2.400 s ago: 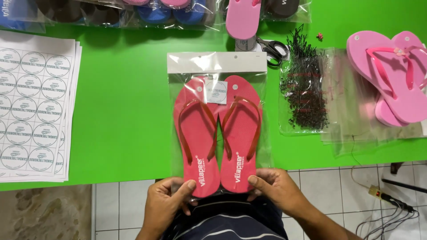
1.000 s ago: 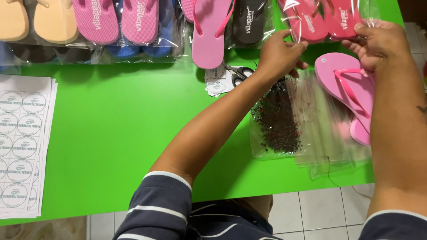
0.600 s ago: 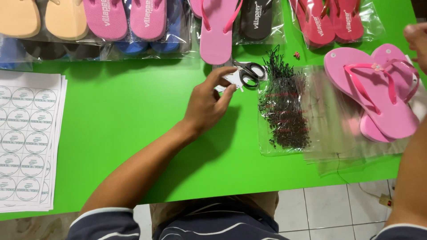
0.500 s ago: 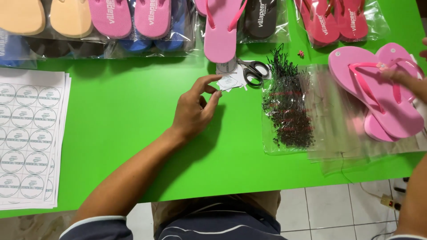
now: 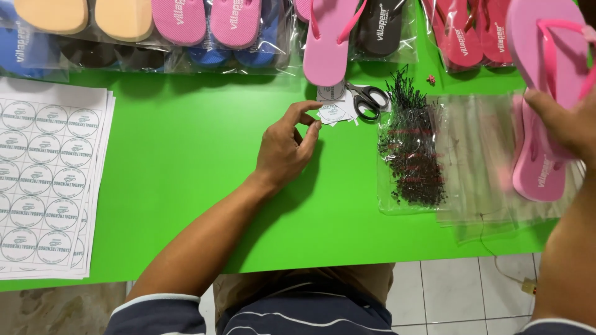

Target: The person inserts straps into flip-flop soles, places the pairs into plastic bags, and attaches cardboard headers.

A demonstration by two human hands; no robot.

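Note:
My left hand [image 5: 284, 147] rests on the green table [image 5: 186, 161], its fingers curled and its fingertips just touching a small pile of cut round labels [image 5: 334, 109] beside black-handled scissors [image 5: 369, 98]. My right hand [image 5: 568, 124] at the right edge grips a pink flip-flop [image 5: 546, 43] lifted off the table. A second pink flip-flop [image 5: 539, 162] lies under it on a stack of clear plastic bags [image 5: 478, 155].
A clear bag of black plastic tag pins [image 5: 411, 149] lies right of the scissors. Bagged flip-flops in orange, pink, blue, black and red [image 5: 236, 25] line the far edge. Sheets of round stickers [image 5: 43, 180] lie at the left.
The bagged red pair went to the far row. My left hand came back to the cut labels. My right hand picked up a pink flip-flop and raised it.

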